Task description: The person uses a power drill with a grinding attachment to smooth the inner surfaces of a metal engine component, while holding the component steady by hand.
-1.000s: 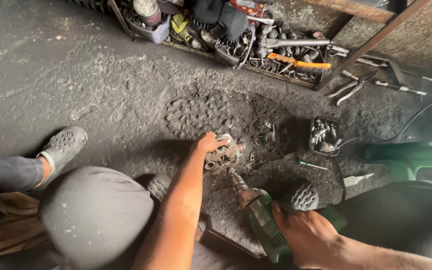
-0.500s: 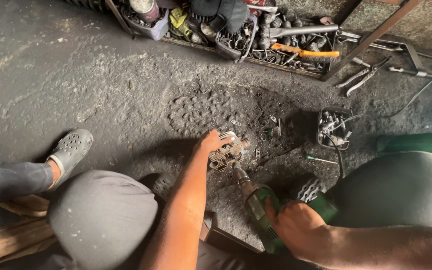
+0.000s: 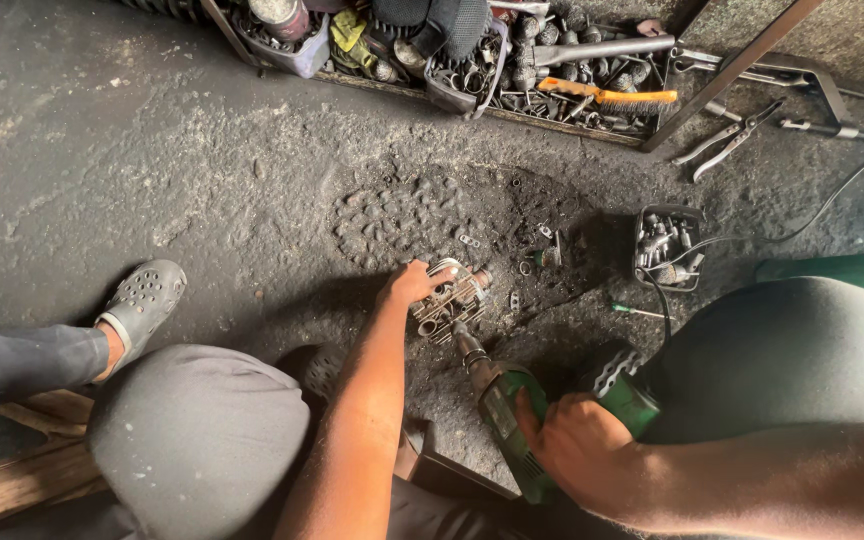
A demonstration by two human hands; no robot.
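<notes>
My left hand (image 3: 414, 283) presses down on a finned grey metal engine part (image 3: 452, 302) lying on the dirty concrete floor. My right hand (image 3: 574, 447) grips a green power tool (image 3: 512, 420), whose metal nose touches the near side of the engine part. The tool's black cord (image 3: 752, 240) runs off toward the right. Both my knees in grey trousers frame the work, one lower left and one at the right.
A small black tub of metal bits (image 3: 666, 247) stands right of the part, with loose screws beside it. A tray of tools and an orange-handled wire brush (image 3: 607, 96) lies at the back. Pliers (image 3: 732, 142) rest on the floor. Another person's grey clog (image 3: 142, 300) is at left.
The view has shifted a little. My left hand stays on the engine part and my right hand has kept its grip on the green tool, its nose still at the part.
</notes>
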